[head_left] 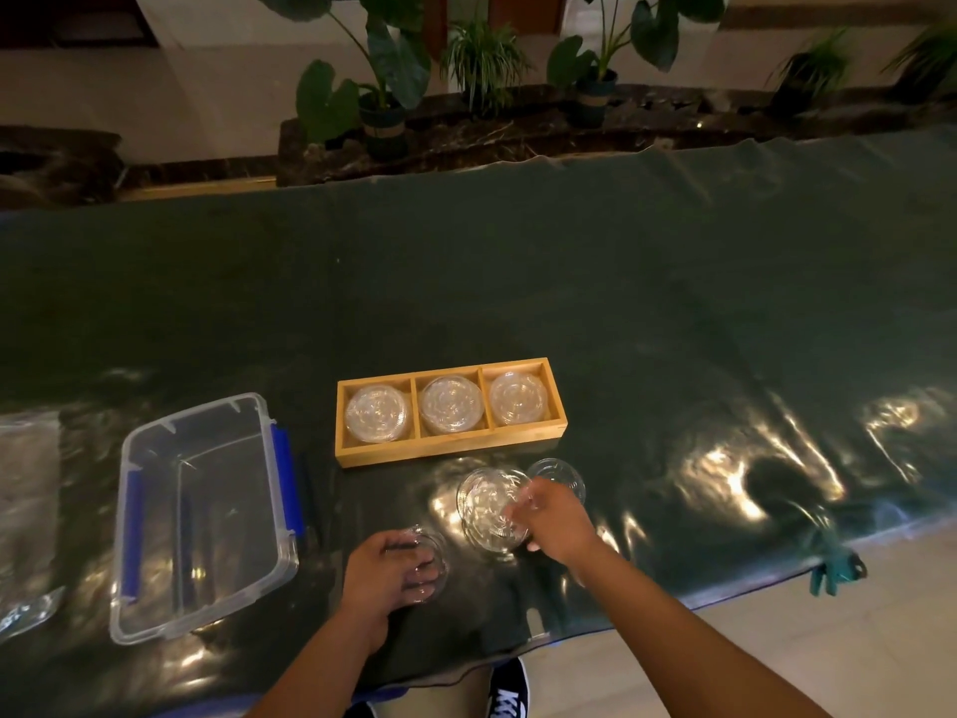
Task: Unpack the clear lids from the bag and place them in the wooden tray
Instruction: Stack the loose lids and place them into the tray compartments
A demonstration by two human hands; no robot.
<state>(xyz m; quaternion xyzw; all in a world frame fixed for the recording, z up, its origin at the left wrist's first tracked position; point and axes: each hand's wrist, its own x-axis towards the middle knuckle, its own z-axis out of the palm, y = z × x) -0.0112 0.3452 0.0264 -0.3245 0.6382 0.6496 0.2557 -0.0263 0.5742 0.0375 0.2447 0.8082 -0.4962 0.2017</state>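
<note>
Head view: right hand (551, 515) fingers curl on lid stack (489, 507) by tabletop's near edge; left hand (386, 570) cups smaller lids (427, 567). Wooden tray (450, 453) just beyond, three compartments filled. Judgement: lift level, seat squarely on a stack

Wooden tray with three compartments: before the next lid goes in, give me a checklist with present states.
1. Wooden three-compartment tray within reach: ok.
2. Every compartment already holds clear round plastic lids: ok.
3. Left hand holds a small clear lid: ok.
4. Right hand grips the larger clear lid stack: ok.
5. Room left in the compartments: cannot tell.
6. One loose clear lid still on the table: not ok.
</note>
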